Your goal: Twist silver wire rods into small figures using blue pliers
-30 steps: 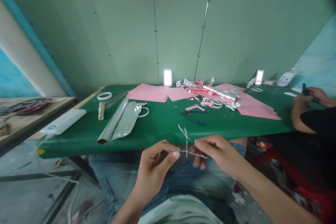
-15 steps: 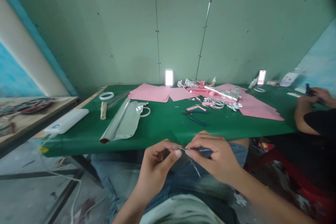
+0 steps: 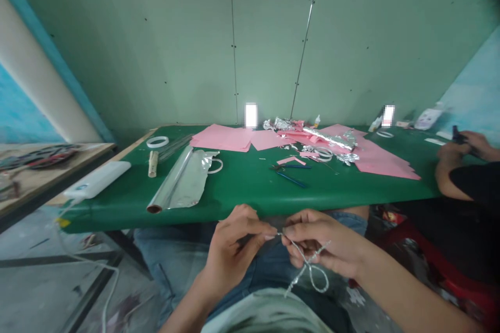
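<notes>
Over my lap, just in front of the green table (image 3: 242, 187), both hands pinch a thin twisted strand of silver foil (image 3: 308, 268). My left hand (image 3: 234, 250) grips one end between thumb and forefinger. My right hand (image 3: 324, 242) pinches the strand right beside it, fingers closed. Below my right hand the strand hangs down in a loop with crossed tails. On the table lie blue-handled pliers (image 3: 291, 173), a foil roll with a sheet pulled out (image 3: 177, 182) and pink paper sheets (image 3: 224, 138).
Crumpled foil pieces (image 3: 328, 140) and white tape rings (image 3: 157, 141) lie on the table. A white power bank (image 3: 97, 179) sits at the left edge. Another person's arms (image 3: 453, 166) rest on the table at the right. A side bench with cables (image 3: 35, 166) stands left.
The foil strand has been turned: its crossed part stood up above my hands, and it now hangs below my right hand as a loop. Both hands dropped slightly toward my lap.
</notes>
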Motion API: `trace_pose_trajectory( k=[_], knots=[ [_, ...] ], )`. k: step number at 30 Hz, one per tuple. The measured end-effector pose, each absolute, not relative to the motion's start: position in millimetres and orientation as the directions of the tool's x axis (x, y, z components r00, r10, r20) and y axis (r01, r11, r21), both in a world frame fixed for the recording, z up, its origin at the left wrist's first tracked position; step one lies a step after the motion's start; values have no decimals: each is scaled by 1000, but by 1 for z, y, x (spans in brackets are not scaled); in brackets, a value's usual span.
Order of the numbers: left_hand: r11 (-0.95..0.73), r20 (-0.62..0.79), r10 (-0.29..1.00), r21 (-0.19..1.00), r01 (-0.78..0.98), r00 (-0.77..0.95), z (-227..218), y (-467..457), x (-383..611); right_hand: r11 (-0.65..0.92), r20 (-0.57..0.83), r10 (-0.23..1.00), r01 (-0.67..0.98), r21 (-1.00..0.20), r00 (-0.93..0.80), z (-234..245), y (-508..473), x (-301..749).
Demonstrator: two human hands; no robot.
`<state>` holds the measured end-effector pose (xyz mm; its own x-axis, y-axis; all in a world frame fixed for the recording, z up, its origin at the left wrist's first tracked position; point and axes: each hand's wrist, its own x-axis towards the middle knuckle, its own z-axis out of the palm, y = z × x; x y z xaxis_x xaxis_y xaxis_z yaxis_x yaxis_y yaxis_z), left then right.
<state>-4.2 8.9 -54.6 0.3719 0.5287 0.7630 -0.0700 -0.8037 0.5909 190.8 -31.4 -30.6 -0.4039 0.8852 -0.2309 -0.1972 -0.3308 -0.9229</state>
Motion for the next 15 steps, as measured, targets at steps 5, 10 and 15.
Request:
trace_pose_trajectory(
  k=[5, 10, 15],
  knots=[
    [-466, 492, 815, 870, -160, 305, -50, 7, -3, 42, 87, 951, -155, -987, -297, -34, -29, 199],
    [-101, 209, 922, 942, -320, 325, -53, 6, 2, 713, 691, 674, 475, -515, -262, -38, -24, 203],
    [56, 98, 924, 921, -384, 370, -58, 7, 9, 773, 848, 431, 612, -169, -310, -41, -14, 195]
  ],
)
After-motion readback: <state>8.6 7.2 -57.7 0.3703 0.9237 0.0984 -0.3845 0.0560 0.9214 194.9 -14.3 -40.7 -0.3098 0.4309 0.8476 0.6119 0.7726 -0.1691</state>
